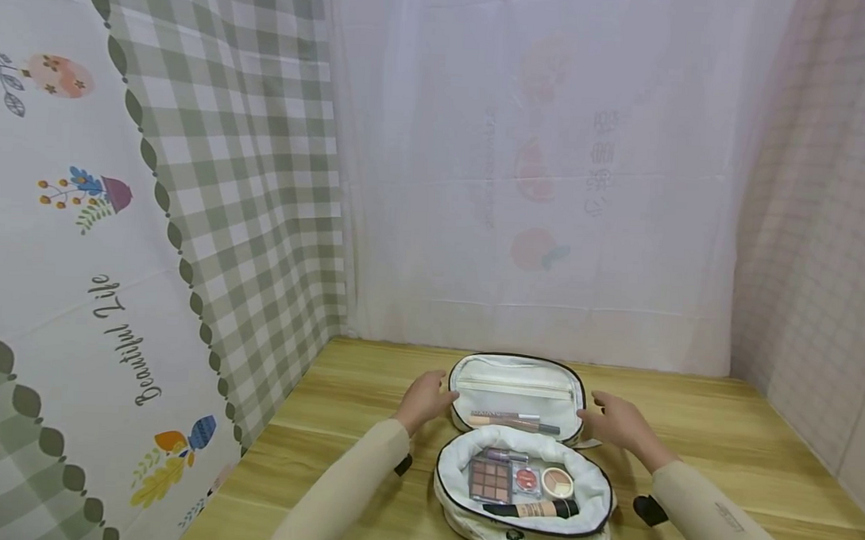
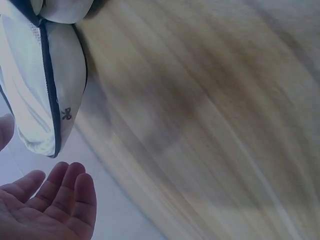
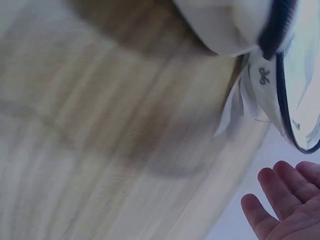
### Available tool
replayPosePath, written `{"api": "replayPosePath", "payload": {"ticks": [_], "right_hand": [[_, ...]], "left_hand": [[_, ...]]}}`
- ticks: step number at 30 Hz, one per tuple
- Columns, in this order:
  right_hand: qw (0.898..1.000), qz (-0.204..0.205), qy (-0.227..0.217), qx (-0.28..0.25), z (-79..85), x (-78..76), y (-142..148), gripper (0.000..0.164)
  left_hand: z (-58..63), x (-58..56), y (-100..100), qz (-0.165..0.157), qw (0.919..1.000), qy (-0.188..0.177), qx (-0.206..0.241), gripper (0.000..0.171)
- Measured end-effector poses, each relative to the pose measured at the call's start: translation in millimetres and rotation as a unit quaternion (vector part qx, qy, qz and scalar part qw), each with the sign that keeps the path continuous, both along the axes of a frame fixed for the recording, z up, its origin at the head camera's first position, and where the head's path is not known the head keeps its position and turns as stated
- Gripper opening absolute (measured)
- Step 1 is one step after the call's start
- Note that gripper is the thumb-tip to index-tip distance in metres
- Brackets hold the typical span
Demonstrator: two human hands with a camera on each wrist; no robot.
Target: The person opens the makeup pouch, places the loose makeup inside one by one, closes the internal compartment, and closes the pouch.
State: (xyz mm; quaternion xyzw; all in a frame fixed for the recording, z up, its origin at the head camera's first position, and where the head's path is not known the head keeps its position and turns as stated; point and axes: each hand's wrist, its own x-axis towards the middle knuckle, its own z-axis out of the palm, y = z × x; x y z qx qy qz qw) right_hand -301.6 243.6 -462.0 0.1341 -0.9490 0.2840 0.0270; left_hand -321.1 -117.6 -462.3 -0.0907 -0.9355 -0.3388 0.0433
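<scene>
A white quilted makeup bag (image 1: 480,535) lies unzipped on the table, its lid (image 1: 517,405) folded back. Beside the lid's left edge is my left hand (image 1: 425,400), thumb near the rim and fingers loosely spread. My right hand (image 1: 619,423) is at the lid's right edge in much the same way. Neither hand grips anything; whether a thumb touches the rim I cannot tell. Slim pencils (image 1: 513,422) lie in the lid. Inside the bag are an eyeshadow palette (image 1: 490,480), a red compact (image 1: 526,481), a round three-colour compact (image 1: 557,482), a concealer tube (image 1: 534,509) and a small purplish tube (image 1: 506,455).
The wood-grain table (image 1: 357,394) extends to both sides of the bag. A green checked cloth (image 1: 264,177) hangs at the left, a white curtain (image 1: 434,222) behind, and a pale checked cloth (image 1: 820,236) at the right. A white ribbon (image 3: 230,110) trails beside the bag.
</scene>
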Motion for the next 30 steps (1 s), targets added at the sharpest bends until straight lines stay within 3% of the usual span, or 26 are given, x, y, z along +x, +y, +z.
{"api": "replayPosePath", "payload": {"ticks": [6,14,22,30], "right_hand": [[0.999,-0.007,-0.025,-0.030,8.5,-10.6,2,0.066],[0.992,-0.007,-0.095,-0.084,5.9,-17.0,-4,0.066],[0.985,0.000,-0.123,-0.125,5.9,-18.1,-11,0.067],[0.986,-0.009,-0.089,-0.140,5.0,-21.2,-12,0.062]], "left_hand": [[4.1,-3.7,5,0.012,0.9977,-0.049,0.045,0.062],[5.4,-8.4,12,0.016,0.9875,-0.109,0.112,0.069],[2.0,-14.6,16,-0.010,0.9862,-0.113,0.121,0.050],[-0.3,-23.9,13,0.001,0.9857,-0.092,0.141,0.044]]}}
